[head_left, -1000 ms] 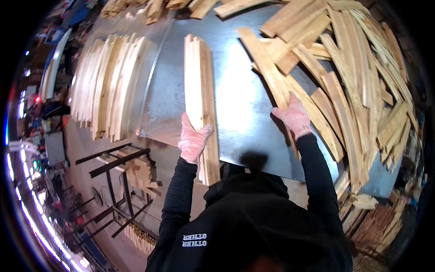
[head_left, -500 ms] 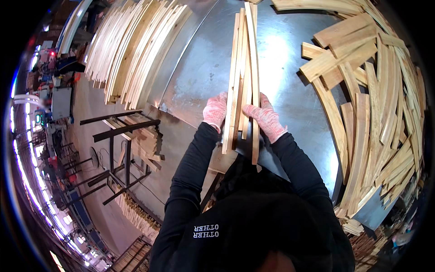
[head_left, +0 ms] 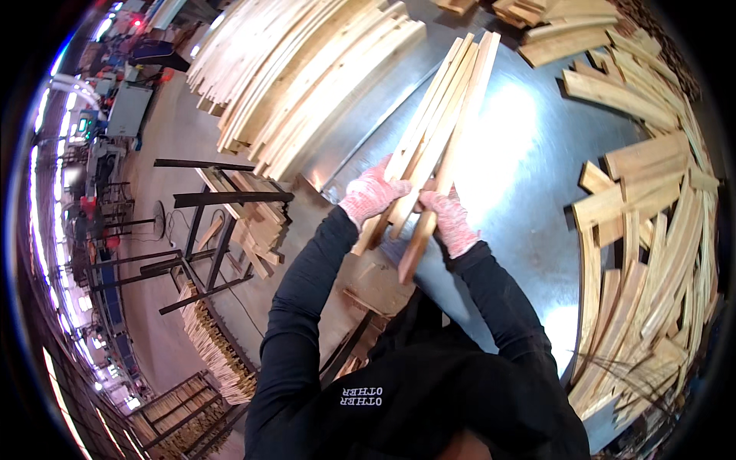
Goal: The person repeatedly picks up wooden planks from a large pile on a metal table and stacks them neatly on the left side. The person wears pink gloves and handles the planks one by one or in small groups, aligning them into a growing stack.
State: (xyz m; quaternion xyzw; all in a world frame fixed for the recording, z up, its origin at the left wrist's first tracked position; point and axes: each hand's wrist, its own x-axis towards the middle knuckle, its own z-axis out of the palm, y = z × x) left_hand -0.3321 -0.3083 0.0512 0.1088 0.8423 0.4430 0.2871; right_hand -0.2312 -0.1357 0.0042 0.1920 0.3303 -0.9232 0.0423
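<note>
Several long, narrow wooden strips (head_left: 437, 134) lie side by side between my two gloved hands, slanting away to the upper right over the metal tabletop. My left hand (head_left: 374, 193), in a pink-and-white knitted glove, is closed around the left side of the bundle, its thumb across the top. On the other side my right hand (head_left: 451, 218), gloved alike, grips the rightmost strip near its close end. The near ends are uneven, and that right strip angles slightly apart from the others. The fingers under the wood are hidden.
A neat stack of pale strips (head_left: 299, 69) fills the upper left. Loose boards and offcuts (head_left: 636, 253) are heaped along the right of the metal table (head_left: 529, 192). Left of the table stands a dark metal frame (head_left: 222, 201) with short boards beside it.
The bundle has tilted to the right at its far end and shifted toward the left stack. My left thumb now lies over the strips. The whole view has turned somewhat.
</note>
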